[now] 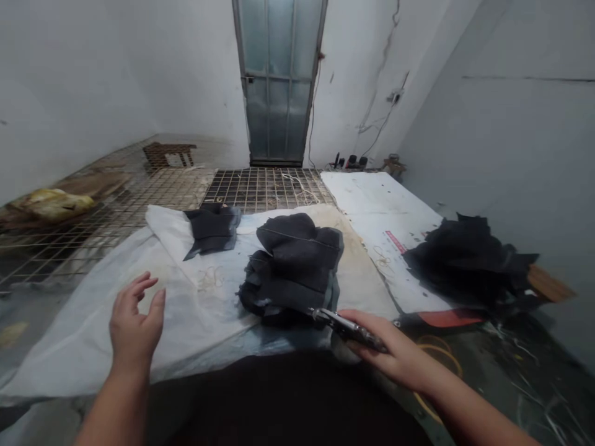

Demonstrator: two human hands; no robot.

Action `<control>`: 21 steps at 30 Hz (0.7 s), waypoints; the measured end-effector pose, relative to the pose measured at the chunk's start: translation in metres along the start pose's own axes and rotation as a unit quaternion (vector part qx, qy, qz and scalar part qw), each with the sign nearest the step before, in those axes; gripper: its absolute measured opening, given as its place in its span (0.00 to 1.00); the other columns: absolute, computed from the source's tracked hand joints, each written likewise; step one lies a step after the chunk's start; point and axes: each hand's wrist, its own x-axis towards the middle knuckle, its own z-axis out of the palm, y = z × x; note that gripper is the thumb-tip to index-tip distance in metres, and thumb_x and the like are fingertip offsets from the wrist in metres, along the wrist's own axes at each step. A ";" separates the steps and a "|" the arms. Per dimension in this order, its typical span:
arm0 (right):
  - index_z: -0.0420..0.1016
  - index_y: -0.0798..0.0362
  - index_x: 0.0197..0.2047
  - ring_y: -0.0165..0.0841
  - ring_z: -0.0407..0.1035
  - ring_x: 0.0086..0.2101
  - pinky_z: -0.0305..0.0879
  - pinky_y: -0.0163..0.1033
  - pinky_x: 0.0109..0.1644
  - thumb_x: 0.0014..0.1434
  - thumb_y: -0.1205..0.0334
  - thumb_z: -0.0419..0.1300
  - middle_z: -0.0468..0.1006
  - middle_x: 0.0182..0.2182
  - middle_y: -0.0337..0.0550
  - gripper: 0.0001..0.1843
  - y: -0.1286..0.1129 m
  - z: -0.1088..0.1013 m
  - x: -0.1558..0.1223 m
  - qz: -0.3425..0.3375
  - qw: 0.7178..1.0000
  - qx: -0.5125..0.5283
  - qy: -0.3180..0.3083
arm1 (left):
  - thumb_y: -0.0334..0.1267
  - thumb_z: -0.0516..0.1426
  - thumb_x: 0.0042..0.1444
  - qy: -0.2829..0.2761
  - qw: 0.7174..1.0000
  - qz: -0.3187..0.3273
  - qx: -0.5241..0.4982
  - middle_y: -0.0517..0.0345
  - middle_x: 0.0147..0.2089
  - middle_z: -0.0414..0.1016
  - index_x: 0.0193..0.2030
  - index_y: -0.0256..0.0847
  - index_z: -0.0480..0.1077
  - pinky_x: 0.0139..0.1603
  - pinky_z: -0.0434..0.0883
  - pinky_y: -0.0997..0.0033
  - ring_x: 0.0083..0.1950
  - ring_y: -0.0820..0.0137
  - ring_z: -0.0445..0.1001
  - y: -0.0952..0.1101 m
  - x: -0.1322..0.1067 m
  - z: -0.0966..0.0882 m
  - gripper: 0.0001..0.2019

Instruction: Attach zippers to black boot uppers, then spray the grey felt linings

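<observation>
My right hand (372, 344) is closed around a slim hand tool (346, 325) with a shiny metal head and a darker handle; its exact kind does not show. The tool's tip points left, at the near right edge of a thick pile of black fabric pieces (297, 266). I cannot tell whether it touches the cloth. My left hand (136, 316) hovers over the white sheet (179, 303), thumb and fingers apart, holding nothing. A smaller stack of black cloth pieces (212, 229) lies farther back, left of the main pile.
A big heap of black fabric (465, 260) sits on a white board (372, 204) at right. Loose threads (210, 279) lie on the sheet. Behind is a wire mesh (260, 186) with a small wooden stool (170, 155). A yellow hose (439, 353) curls below my right forearm.
</observation>
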 end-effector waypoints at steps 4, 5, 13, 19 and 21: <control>0.68 0.52 0.51 0.42 0.70 0.46 0.66 0.46 0.49 0.53 0.61 0.53 0.75 0.46 0.49 0.21 0.008 -0.010 -0.018 0.031 0.999 -0.010 0.020 | 0.46 0.51 0.52 -0.010 1.000 0.026 -0.003 0.40 0.47 0.72 0.39 0.33 0.69 0.45 0.72 0.55 0.49 0.57 0.71 0.015 0.005 0.012 0.17; 0.69 0.52 0.51 0.43 0.70 0.46 0.66 0.46 0.50 0.54 0.60 0.53 0.75 0.47 0.50 0.21 0.011 -0.011 -0.021 0.037 0.999 -0.013 0.020 | 0.47 0.51 0.52 -0.013 0.999 0.031 -0.005 0.40 0.47 0.72 0.40 0.33 0.69 0.45 0.72 0.55 0.49 0.56 0.71 0.019 0.006 0.014 0.18; 0.69 0.54 0.51 0.42 0.69 0.46 0.65 0.46 0.51 0.54 0.57 0.54 0.75 0.47 0.50 0.21 0.031 -0.022 -0.028 0.057 0.996 0.016 0.068 | 0.48 0.50 0.52 -0.032 0.999 0.038 -0.011 0.43 0.49 0.71 0.39 0.36 0.69 0.46 0.71 0.56 0.50 0.58 0.70 0.047 0.010 0.027 0.18; 0.68 0.53 0.50 0.39 0.70 0.41 0.65 0.43 0.46 0.55 0.58 0.55 0.76 0.42 0.47 0.19 0.044 -0.032 -0.011 0.048 0.990 0.073 0.115 | 0.46 0.52 0.50 -0.040 0.998 0.007 -0.041 0.49 0.49 0.71 0.38 0.40 0.68 0.48 0.71 0.56 0.50 0.59 0.70 0.064 0.008 0.028 0.13; 0.68 0.52 0.50 0.38 0.70 0.40 0.65 0.43 0.45 0.54 0.57 0.57 0.76 0.40 0.46 0.20 0.050 -0.035 -0.011 0.059 0.982 0.128 0.127 | 0.45 0.52 0.51 -0.074 0.993 -0.017 -0.089 0.51 0.50 0.71 0.38 0.42 0.68 0.49 0.70 0.56 0.50 0.59 0.70 0.082 0.005 0.033 0.12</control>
